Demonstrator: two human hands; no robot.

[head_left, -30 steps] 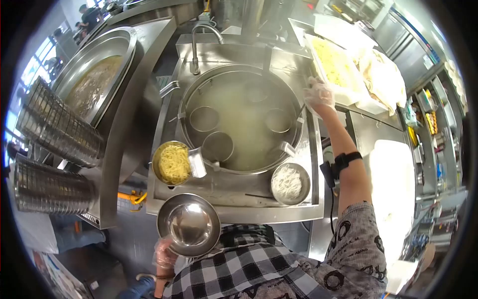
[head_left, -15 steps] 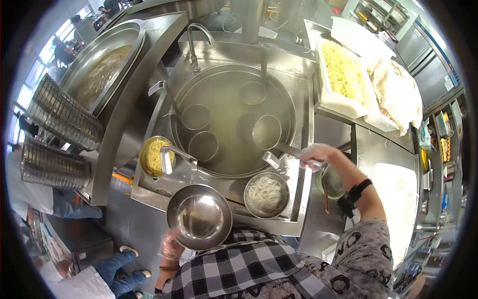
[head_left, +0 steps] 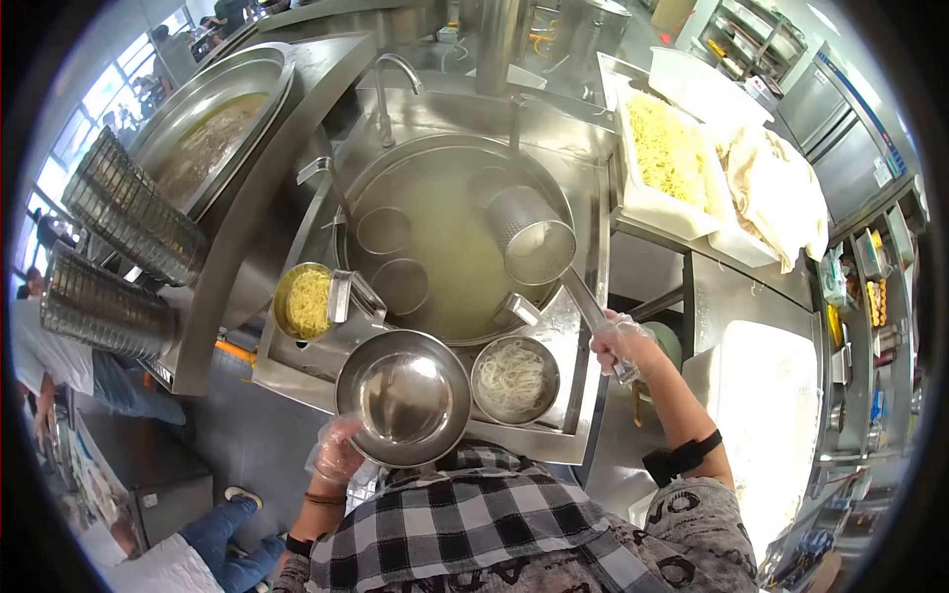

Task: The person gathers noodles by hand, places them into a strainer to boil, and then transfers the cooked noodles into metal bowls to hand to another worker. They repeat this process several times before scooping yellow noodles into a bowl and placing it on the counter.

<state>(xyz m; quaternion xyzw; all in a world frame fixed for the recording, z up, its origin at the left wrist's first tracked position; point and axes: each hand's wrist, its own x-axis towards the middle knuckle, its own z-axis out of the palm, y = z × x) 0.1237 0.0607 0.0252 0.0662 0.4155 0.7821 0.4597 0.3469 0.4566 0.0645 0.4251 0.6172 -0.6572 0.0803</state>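
Observation:
My right hand (head_left: 621, 341), in a clear glove, is closed around the long handle of a perforated noodle strainer (head_left: 531, 232). Tilted on its side, the strainer is over the right part of a big round pot of cloudy water (head_left: 445, 252); I see nothing in its mouth that I can make out. At the near edge, my gloved left hand (head_left: 338, 450) grips the rim of a wide metal bowl (head_left: 403, 395), which is bare inside. Beside it on the right stands a bowl of white noodles (head_left: 515, 381). Yellow noodles (head_left: 308, 303) fill a handled container on the left.
More strainers (head_left: 384, 230) hang in the pot, and a curved tap (head_left: 395, 74) rises behind it. A white tub of yellow noodles (head_left: 672, 148) and a cloth (head_left: 776, 188) lie right. Stacked metal bowls (head_left: 109, 306) and a broth pan (head_left: 213, 143) are left. Another person stands lower left.
My right hand has drawn the strainer up and tipped it from upright onto its side, the hand moving slightly down. The left hand still holds the bowl, which sits slightly higher in view.

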